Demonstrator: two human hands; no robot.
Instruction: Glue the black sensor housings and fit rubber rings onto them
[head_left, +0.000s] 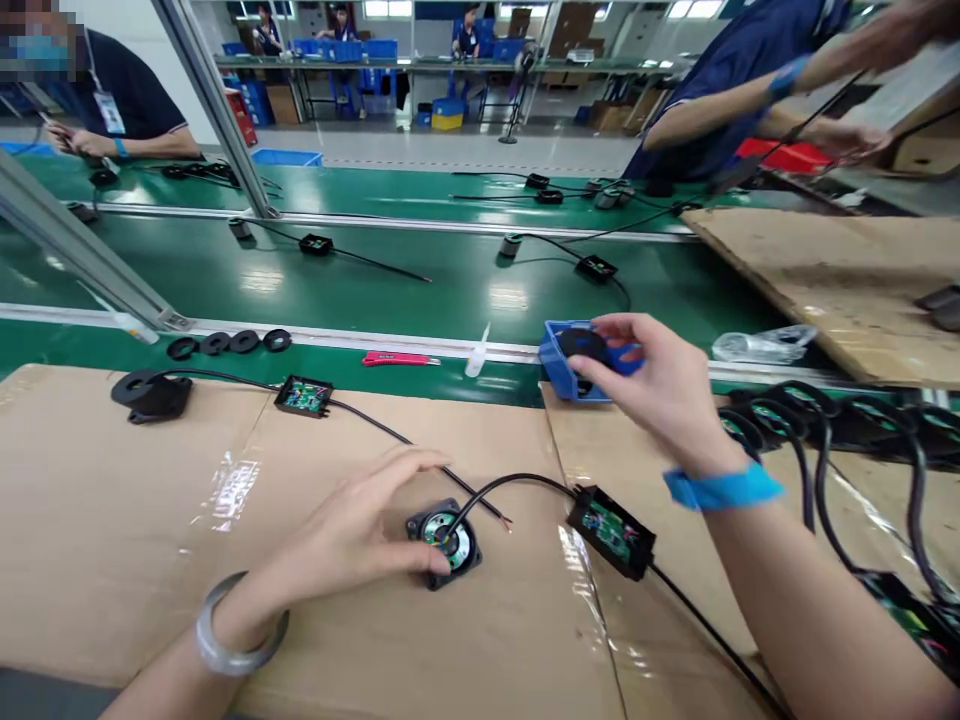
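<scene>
My left hand is over the cardboard, its thumb touching a black square housing with a round circuit board inside. Its fingers stretch out beyond the housing's far side, with a gap visible. A black cable arches from the board to an open black box that holds a green circuit board. Over a small blue bin, my right hand pinches a black ring between thumb and fingers. The bin's contents are mostly hidden by the ring and hand.
Several black rings, a red utility knife and a small white bottle lie along the rail. Another wired housing stands at left. Cabled parts crowd the right side. Across the green bench, co-workers handle parts.
</scene>
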